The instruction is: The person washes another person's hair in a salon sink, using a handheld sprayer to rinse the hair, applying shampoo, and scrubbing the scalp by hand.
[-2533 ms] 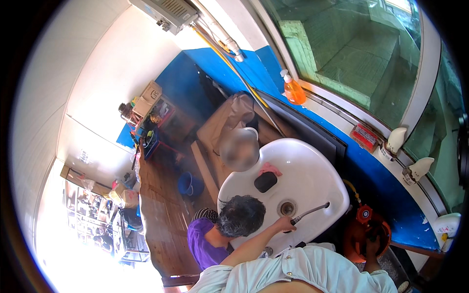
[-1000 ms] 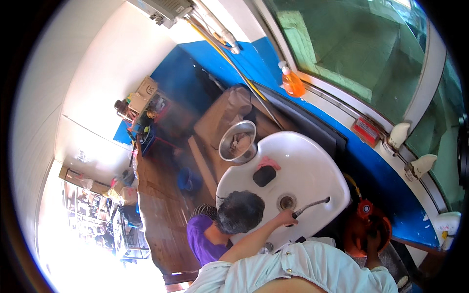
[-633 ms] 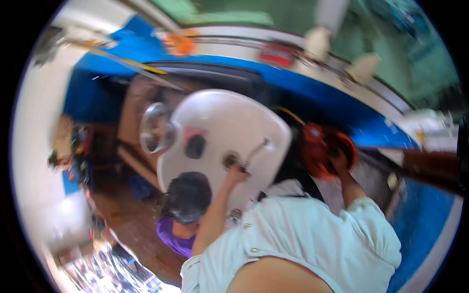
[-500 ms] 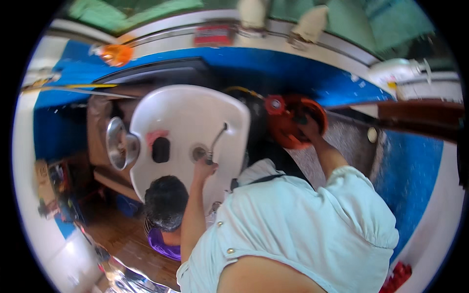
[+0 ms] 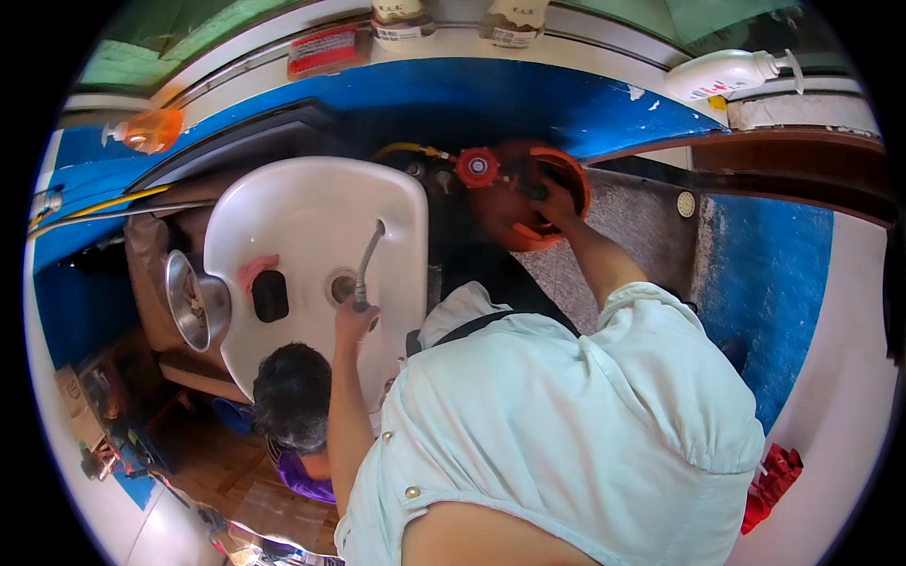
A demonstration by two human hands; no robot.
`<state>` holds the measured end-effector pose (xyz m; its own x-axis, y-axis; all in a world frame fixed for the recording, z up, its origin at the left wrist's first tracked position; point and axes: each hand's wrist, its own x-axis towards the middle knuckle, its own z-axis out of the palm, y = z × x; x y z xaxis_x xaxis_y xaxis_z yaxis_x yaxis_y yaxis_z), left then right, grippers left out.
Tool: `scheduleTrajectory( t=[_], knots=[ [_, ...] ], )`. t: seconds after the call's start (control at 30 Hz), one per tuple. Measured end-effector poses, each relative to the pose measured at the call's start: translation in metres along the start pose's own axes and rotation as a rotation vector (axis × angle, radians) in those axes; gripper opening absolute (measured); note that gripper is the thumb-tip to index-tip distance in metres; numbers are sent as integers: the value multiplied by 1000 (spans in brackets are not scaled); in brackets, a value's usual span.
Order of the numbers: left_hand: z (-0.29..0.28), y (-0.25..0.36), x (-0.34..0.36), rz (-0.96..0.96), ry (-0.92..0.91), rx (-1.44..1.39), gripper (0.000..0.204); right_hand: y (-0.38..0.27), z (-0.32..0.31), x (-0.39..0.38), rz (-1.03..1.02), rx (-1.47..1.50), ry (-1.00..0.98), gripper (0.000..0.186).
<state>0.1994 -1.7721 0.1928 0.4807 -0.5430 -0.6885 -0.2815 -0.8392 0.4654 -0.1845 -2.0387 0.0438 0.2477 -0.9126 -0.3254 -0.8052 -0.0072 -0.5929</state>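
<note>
My left hand is wrapped around the handle end of a grey flexible shower hose, low over the white wash basin. The hose rises from a hole in the basin, beside the drain. My right hand reaches into the collar of an orange gas cylinder, its fingers closed around a dark green valve knob. A round red regulator with a yellow hose sits left of that knob. The spray head is mostly hidden in my left hand.
A person with wet dark hair and a purple garment is by the basin's near edge. A metal bowl hangs at its left, near a pink cloth. Bottles, including a white pump bottle, stand on the far ledge.
The whole view has shifted, so the basin and cylinder now lie further left. Both hands keep their places, the left at the hose handle and the right inside the cylinder's collar.
</note>
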Motion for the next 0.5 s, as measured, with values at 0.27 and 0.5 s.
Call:
scheduleTrajectory(
  t=[0.27,0.5],
  knots=[
    [2,-4,0,-17,-10,-57,26,-11,-8,-2,38,-50,-52,68],
    [3,0,-4,24,6,-112,19,-22,-14,-5,32,-1,-44,68]
  ],
)
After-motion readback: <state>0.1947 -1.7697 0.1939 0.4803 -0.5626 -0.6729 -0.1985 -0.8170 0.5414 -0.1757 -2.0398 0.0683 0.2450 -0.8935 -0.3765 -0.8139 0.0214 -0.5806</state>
